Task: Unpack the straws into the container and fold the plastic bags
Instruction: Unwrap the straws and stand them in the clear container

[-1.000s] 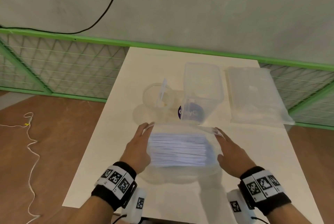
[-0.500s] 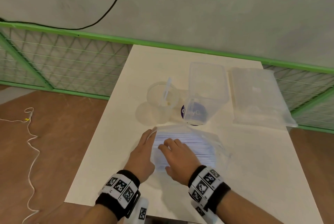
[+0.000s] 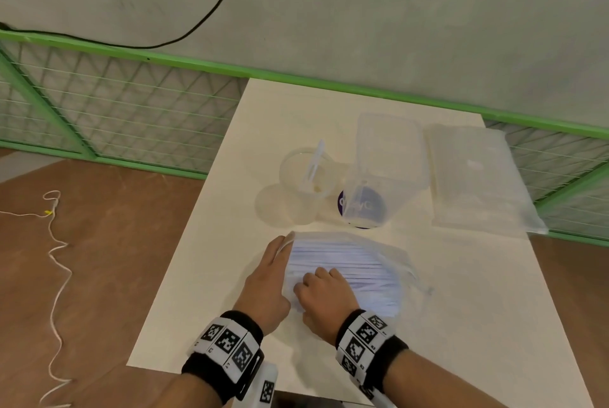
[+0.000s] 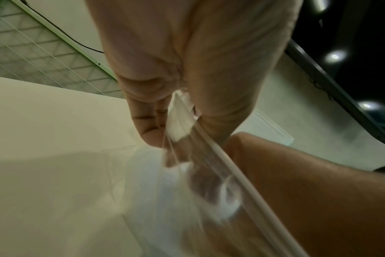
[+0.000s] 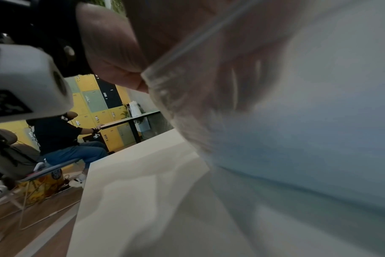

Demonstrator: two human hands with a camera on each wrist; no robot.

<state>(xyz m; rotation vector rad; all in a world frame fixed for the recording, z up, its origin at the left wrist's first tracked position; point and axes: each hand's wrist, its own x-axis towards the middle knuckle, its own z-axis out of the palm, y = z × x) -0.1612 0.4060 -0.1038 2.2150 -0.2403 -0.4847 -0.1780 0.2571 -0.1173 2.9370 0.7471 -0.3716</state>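
Observation:
A clear plastic bag of white straws (image 3: 356,271) lies on the white table (image 3: 478,308), close to me. My left hand (image 3: 272,271) is at the bag's left end. In the left wrist view its thumb and fingers (image 4: 152,133) pinch the bag's open edge (image 4: 180,123). My right hand (image 3: 321,292) sits right beside it with curled fingers. Its fingers show through the plastic (image 5: 242,83) while the thumb (image 5: 112,52) presses the bag's lip. An empty clear rectangular container (image 3: 385,170) stands just behind the bag.
A round clear cup (image 3: 304,177) holding one straw stands left of the container. Another flat clear bag (image 3: 478,177) lies at the far right of the table. A green mesh fence (image 3: 115,117) runs behind the table. A white cord (image 3: 54,242) lies on the floor.
My right hand has left the bag's right end and crossed to its left end beside the left hand, then curled its fingers at the opening. The left hand stayed put.

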